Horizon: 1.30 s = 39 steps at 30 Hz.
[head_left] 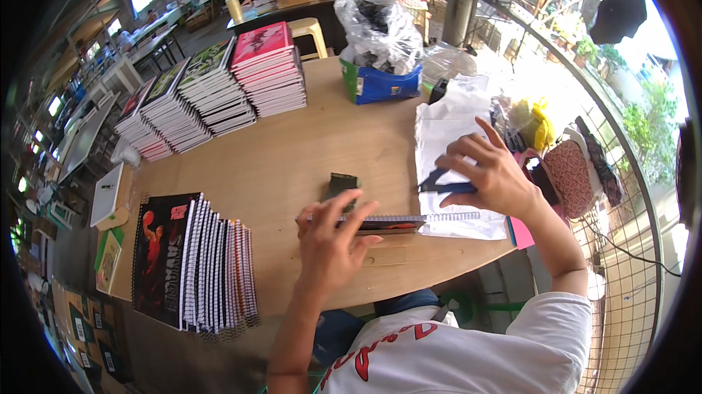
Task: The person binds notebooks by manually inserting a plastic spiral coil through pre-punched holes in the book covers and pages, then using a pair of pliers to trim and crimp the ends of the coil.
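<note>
A spiral notebook (387, 224) is seen edge-on near the table's front edge, its wire coil on top. The coil's free end (457, 216) runs past the notebook to the right. My left hand (330, 244) is at the notebook's left part, thumb on the near side and fingers reaching over the coil. Above the coil's right end, my right hand (482, 167) holds a dark blue plier-like tool (444, 185), its two arms spread in a V. A small dark green block (342, 183) lies just beyond my left fingertips.
Coil-bound notebooks (164, 262) lean in a row at left. Tall notebook stacks (263, 65) stand at the far left. A blue-green bag (384, 83) with clear plastic sits at the back. White paper sheets (439, 131) lie at right, beside pouches (567, 178) and a wire-mesh fence (621, 262).
</note>
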Available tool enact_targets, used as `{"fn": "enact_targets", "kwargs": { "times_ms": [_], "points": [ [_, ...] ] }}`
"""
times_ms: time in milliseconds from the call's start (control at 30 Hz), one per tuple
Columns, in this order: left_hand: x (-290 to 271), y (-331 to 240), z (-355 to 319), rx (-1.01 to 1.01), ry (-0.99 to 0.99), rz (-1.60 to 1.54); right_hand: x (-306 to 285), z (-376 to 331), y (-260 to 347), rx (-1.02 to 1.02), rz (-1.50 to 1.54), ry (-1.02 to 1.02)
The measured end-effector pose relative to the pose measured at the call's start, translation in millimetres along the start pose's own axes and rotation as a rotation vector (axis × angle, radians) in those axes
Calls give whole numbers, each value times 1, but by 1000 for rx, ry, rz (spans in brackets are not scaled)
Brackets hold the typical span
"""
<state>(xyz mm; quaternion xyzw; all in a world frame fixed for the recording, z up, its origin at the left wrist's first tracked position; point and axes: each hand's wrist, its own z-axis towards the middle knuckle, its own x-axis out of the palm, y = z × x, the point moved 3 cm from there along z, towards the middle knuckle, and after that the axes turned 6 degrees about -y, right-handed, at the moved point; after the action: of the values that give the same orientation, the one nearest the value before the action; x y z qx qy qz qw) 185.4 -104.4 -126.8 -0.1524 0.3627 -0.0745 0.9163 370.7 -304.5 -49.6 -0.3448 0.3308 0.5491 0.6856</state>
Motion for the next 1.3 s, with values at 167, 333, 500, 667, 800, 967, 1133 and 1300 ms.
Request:
{"fn": "enact_targets", "kwargs": {
  "times_ms": [167, 333, 500, 667, 800, 967, 1133, 1300],
  "points": [
    [40, -32, 15, 108, 207, -96, -8, -16, -7, -221, -146, 4],
    [51, -38, 20, 89, 241, -164, -1, -5, -9, -419, -180, -97],
    [53, -41, 24, 103, 303, -112, 3, 2, -8, -582, -191, -128],
    [59, -41, 34, 50, 365, -228, 6, 4, -5, -658, -176, -136],
    [67, -43, 47, -53, 491, -407, 9, 3, -6, -723, -199, -166],
    [73, -38, 48, -40, 493, -381, 11, 3, -10, -726, -186, -68],
    [76, -38, 49, -37, 493, -372, 15, 2, -14, -664, -251, 15],
    [79, -35, 51, -26, 517, -363, 16, 0, -16, -655, -241, -8]
  ]
}}
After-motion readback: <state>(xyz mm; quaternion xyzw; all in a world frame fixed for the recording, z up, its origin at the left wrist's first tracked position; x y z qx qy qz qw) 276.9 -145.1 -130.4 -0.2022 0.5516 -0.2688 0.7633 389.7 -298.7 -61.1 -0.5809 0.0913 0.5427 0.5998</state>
